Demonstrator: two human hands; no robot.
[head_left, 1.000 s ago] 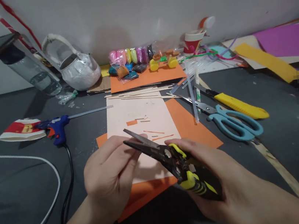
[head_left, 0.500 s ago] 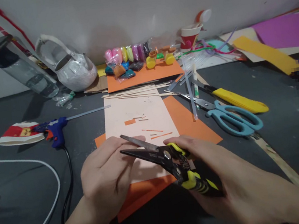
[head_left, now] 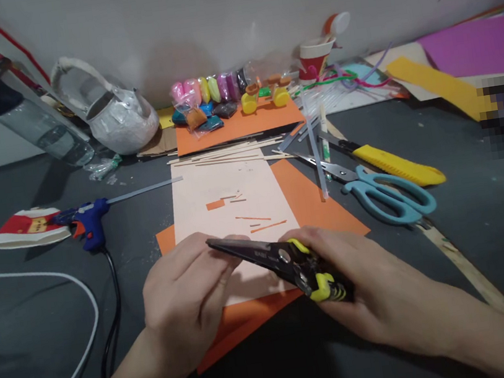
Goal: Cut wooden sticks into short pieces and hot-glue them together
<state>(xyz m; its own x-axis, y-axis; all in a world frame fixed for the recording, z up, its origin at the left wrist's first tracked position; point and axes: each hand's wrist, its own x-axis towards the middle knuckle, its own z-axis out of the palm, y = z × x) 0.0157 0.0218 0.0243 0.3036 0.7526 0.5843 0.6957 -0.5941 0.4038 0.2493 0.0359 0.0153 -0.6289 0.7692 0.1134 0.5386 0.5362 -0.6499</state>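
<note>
My right hand point(head_left: 364, 286) is wrapped round the black and yellow handles of a pair of snips point(head_left: 285, 259), whose blades are closed and point left. The blade tips reach my left hand point(head_left: 185, 286), where the fingers are pinched together. What the left fingers hold is hidden behind them and the blades. Under both hands lies a pale sheet of paper point(head_left: 199, 184) on orange paper point(head_left: 314, 199). On the pale sheet are a small orange piece point(head_left: 215, 205), thin orange strips point(head_left: 269, 226) and short stick bits point(head_left: 237, 200).
To the left lies a blue glue gun point(head_left: 92, 224) with a black cord. Blue-handled scissors point(head_left: 388, 195) and a yellow cutter point(head_left: 399, 165) lie right. Thin wooden sticks point(head_left: 223, 153), clay packets point(head_left: 210, 91), a silver kettle point(head_left: 124, 125) and a paper cup point(head_left: 315, 58) stand behind.
The snips' blades have gone from apart to closed as my right hand squeezed the handles. My left hand stays pinched, shifted slightly right; the whole view has shifted a little.
</note>
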